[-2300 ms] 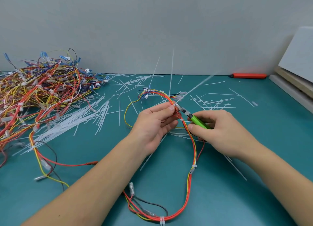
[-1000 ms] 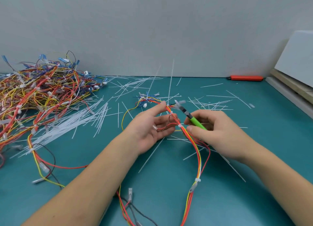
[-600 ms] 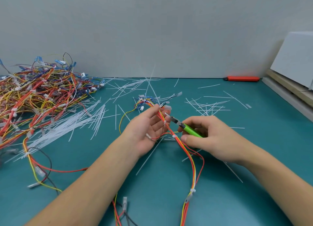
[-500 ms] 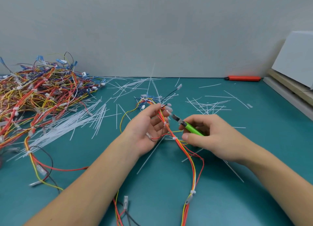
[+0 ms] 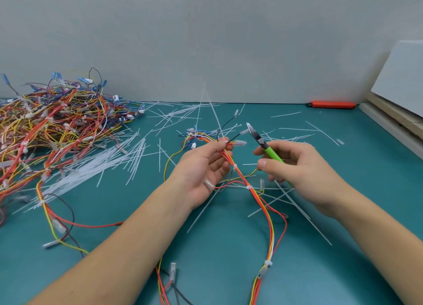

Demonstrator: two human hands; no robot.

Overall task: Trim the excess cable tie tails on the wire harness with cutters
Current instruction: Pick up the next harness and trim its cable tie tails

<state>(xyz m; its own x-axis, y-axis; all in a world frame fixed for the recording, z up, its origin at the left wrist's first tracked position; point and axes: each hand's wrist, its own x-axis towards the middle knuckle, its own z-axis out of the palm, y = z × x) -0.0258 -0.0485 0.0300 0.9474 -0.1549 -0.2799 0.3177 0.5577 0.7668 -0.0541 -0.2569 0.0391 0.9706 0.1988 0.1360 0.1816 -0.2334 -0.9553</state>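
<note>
Bright, even light, soft shadows; wide-angle bending at edges, slight blur.

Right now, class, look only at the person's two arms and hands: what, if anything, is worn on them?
Nothing is worn. The left hand and right hand are bare, with no gloves, and no rings or watch showing. Both forearms are uncovered all the way to the bottom of the frame, with no sleeve or cuff in view. The fingernails look short and unpainted.

Cutters (image 5: 263,143): bare metal tips, glossy green plastic handle; matt teal table (image 5: 343,259).

Harness pile (image 5: 57,124) left of cutters (image 5: 263,142)
</note>
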